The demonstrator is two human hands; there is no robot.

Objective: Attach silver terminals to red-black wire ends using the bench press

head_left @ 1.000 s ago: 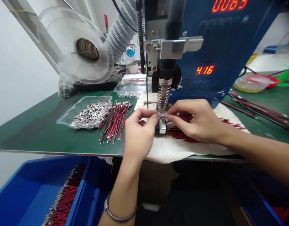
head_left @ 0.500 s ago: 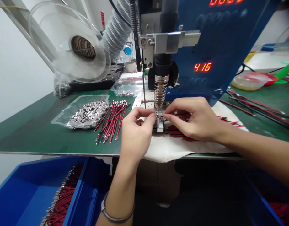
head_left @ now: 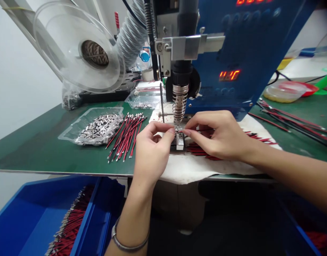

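Under the spring-wrapped tip (head_left: 180, 103) of a blue soldering machine (head_left: 243, 42), both hands meet over a small metal block (head_left: 180, 142). My left hand (head_left: 154, 151) pinches thumb and forefinger at the block's left side, on what looks like a small silver metal connector (head_left: 176, 129), mostly covered by the fingertips. From the right, my right hand (head_left: 219, 135) is closed on a thin red-and-black wire (head_left: 204, 130), its end pointing at the connector. Below that hand, a row of red-and-black wires (head_left: 200, 150) lies on a white cloth (head_left: 187, 169).
To the left stand a clear tray (head_left: 70, 133) of silver connectors and a pile of cut wires (head_left: 127, 137). A clear round fume hood (head_left: 64, 21) overhangs them. A blue bin (head_left: 32, 220) with wires sits below the table edge. Longer wires (head_left: 291, 119) lie at right.
The view has shifted slightly, and the machine's lower red display shows different lit segments. Both hands keep nearly the same pose at the tip.
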